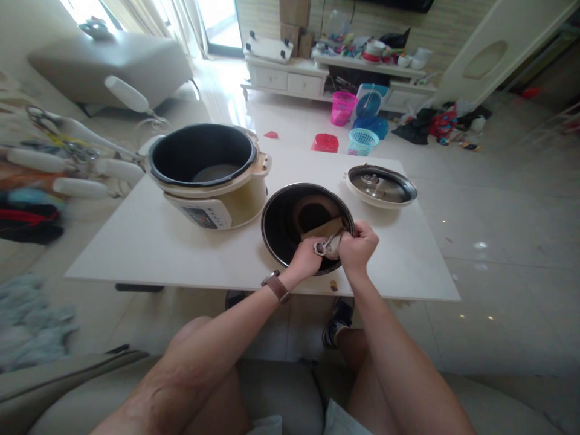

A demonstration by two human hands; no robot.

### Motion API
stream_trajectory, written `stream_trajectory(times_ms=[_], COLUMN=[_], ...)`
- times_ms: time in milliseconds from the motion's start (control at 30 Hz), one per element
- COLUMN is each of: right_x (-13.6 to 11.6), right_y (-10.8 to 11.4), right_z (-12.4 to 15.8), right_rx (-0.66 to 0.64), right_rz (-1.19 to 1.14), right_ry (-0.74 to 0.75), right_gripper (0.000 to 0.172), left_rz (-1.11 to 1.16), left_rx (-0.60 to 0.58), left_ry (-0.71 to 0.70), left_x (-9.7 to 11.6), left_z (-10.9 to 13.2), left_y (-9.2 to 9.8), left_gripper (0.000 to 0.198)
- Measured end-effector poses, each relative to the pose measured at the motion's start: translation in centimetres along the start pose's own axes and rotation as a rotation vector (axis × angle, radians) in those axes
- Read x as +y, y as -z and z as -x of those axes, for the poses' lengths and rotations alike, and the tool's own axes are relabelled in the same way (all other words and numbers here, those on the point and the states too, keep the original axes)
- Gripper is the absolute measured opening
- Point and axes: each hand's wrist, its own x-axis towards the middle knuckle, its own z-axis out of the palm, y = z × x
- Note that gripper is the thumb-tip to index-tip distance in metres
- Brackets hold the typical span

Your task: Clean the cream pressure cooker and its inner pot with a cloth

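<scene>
A dark inner pot (283, 226) of a cooker sits tilted towards me at the table's front, its mouth facing up and my way. Over its near right rim, a pale, stained cloth (334, 245) is bunched between my hands. My left hand (309, 257), with a brown watch strap on the wrist, is closed on the cloth's left end. Closed on its right end is my right hand (360, 244), beside the pot's right rim. A flat brownish piece (324, 229) shows inside the pot behind the cloth; whether it is part of the cloth I cannot tell.
Left of the pot stands the electric cooker body (244, 199), lidless. Its round lid (383, 187) lies upside down at the back right of the white table (127, 254). A small dark scrap (334, 285) is near the front edge. Baskets stand on the floor beyond.
</scene>
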Motion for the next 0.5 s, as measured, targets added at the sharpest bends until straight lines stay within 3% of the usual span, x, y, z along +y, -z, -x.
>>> stream_trajectory(times_ms=[267, 500], right_x=[1.3, 1.4], right_y=[1.8, 2.3], right_z=[-2.7, -3.4], right_rx=[-0.017, -0.140], right_rz=[0.168, 0.094], right_ry=[-0.054, -0.010], right_gripper=[0.036, 0.031], left_rz=[-0.519, -0.792], left_rx=[-0.170, -0.192], left_ry=[-0.013, -0.051], left_x=[-0.3, -0.1], left_z=[0.7, -0.2], left_y=[0.9, 3.1], left_gripper=[0.047, 0.036])
